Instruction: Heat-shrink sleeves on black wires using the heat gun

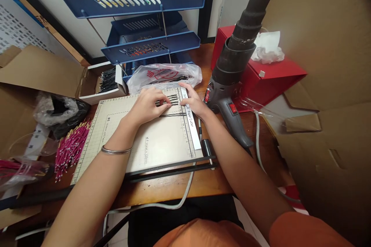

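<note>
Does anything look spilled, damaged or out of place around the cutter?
Nothing looks spilled or damaged. What looks odd is the grey cable, looping loosely past the paper cutter to the front edge of the table, where it might snag.

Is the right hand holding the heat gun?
No, the right hand is at the white strip of the paper cutter, with the heat gun standing nozzle-up to its right.

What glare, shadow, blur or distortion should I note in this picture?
Head view, centre: left hand and right hand show no obvious motion blur, and lettering on the paper cutter is legible. Head view, back: highlights on the plastic bag. Head view, right: cardboard looks soft and stretched; the top corner is dark.
</note>
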`<state>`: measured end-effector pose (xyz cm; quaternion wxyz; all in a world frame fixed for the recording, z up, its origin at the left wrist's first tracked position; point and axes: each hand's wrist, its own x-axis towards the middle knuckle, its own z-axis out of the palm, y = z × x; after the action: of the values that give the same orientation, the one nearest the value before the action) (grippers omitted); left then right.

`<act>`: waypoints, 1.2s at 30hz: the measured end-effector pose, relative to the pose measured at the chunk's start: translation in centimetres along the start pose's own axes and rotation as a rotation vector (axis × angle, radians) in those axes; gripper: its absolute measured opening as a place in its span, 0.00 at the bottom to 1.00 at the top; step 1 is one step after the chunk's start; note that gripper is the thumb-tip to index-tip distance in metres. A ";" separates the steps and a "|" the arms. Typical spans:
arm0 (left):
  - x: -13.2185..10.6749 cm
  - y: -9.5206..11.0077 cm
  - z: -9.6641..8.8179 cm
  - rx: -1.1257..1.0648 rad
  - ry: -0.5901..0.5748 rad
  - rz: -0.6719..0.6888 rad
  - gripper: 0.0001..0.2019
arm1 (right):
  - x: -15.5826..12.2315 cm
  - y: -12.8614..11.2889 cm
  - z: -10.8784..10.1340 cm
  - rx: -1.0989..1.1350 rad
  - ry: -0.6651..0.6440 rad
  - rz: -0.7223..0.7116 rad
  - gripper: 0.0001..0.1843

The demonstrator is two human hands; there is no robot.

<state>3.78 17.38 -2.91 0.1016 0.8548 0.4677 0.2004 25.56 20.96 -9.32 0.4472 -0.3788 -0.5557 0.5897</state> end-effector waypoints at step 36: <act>0.2 -0.1 0.1 -0.006 -0.006 0.013 0.13 | -0.2 -0.2 -0.2 -0.024 -0.040 -0.022 0.50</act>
<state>3.82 17.57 -3.01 0.1042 0.8581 0.4614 0.1997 25.85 20.84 -9.11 0.4379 -0.3661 -0.5758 0.5854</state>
